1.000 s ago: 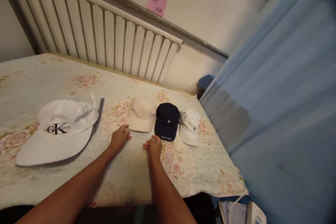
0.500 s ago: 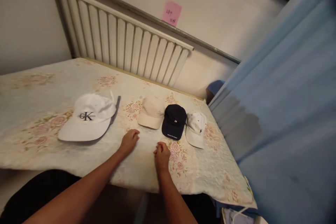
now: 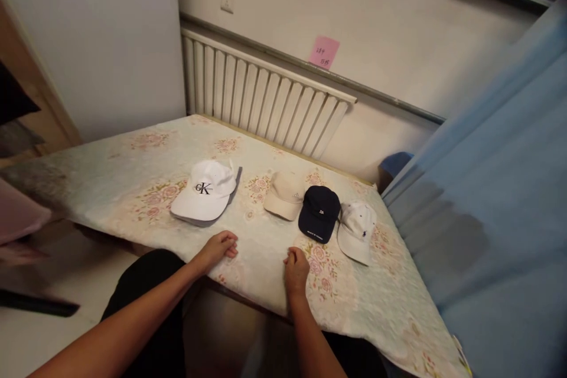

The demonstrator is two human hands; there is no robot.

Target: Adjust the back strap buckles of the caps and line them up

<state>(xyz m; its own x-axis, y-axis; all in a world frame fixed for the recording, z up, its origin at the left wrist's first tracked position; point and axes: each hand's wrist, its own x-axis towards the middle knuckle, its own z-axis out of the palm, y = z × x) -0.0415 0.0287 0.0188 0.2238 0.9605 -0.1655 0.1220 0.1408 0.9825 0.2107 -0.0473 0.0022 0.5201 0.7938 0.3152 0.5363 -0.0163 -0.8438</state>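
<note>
Left hand (image 3: 217, 246) and right hand (image 3: 296, 266) have drawn back, loosely curled.

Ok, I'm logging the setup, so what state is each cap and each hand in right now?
white CK cap, crown up, lying on a grey item
beige cap, crown up on the floral cloth
navy cap, crown up, beside the beige cap
small white cap, crown up
left hand, curled shut, empty, on the cloth
right hand, curled shut, empty, on the cloth

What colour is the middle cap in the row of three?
Dark navy fabric baseball cap, white lettering; head view.
</note>
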